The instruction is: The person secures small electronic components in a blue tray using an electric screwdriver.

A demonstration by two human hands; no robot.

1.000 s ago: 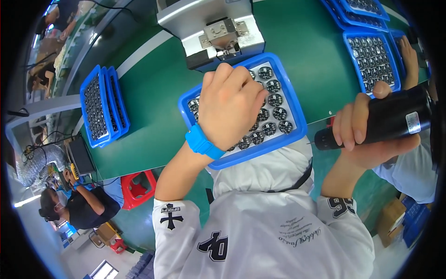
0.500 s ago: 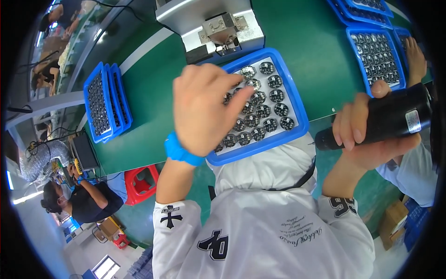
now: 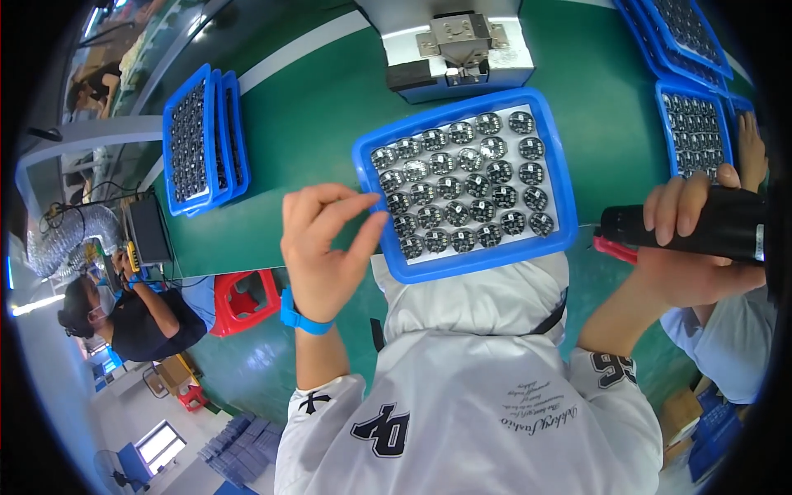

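My left hand is beside the left rim of the blue tray. Its thumb and index finger are apart, with their tips at the rim and nothing visible between them. In the tray, rows of small round circuit boards lie on a white liner. My right hand is closed around a black electric screwdriver, held sideways to the right of the tray. The screwdriver's thin bit points left toward the tray's right rim.
A metal fixture on a pale base stands behind the tray on the green table. Stacked blue trays stand at the left, with more trays at the far right, beside another person's hand. A red stool is at lower left.
My left hand has moved from above the circuit boards to the tray's left rim, uncovering the rows. The view has shifted. My right hand still holds the screwdriver, now pointing more level.
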